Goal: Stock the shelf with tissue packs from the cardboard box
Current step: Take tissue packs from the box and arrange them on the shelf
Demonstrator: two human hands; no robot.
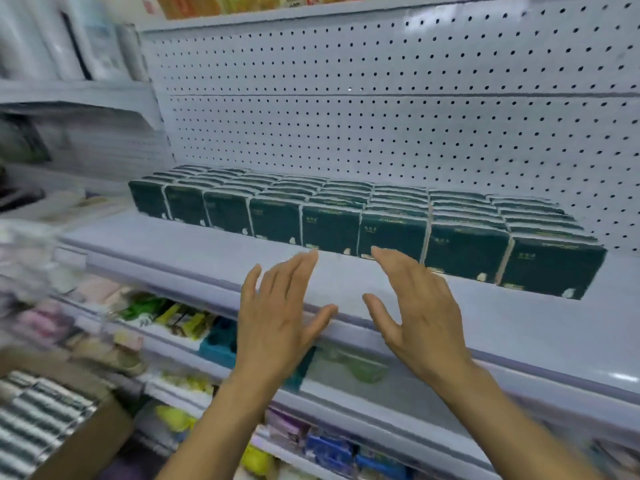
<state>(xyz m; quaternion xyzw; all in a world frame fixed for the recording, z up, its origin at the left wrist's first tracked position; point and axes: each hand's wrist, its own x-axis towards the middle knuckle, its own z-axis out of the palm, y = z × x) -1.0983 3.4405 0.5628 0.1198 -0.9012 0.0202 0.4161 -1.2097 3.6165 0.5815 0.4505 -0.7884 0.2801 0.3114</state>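
Several rows of dark green tissue packs (391, 232) stand upright on the pale grey shelf (194, 247), pushed back against the pegboard. My left hand (280, 317) and my right hand (419, 310) hover over the shelf's front part with straight, spread fingers, palms facing each other, holding nothing. Their fingertips are just short of the front row of packs. At the bottom left the cardboard box (93, 438) holds more green and white tissue packs (38, 410) on edge.
A white pegboard (381, 116) backs the shelf. Lower shelves carry mixed goods: green and yellow packets (173, 315), a teal pack (221, 341), blue and purple packs (329, 448). Blurred goods fill the neighbouring shelves at the left (34, 244).
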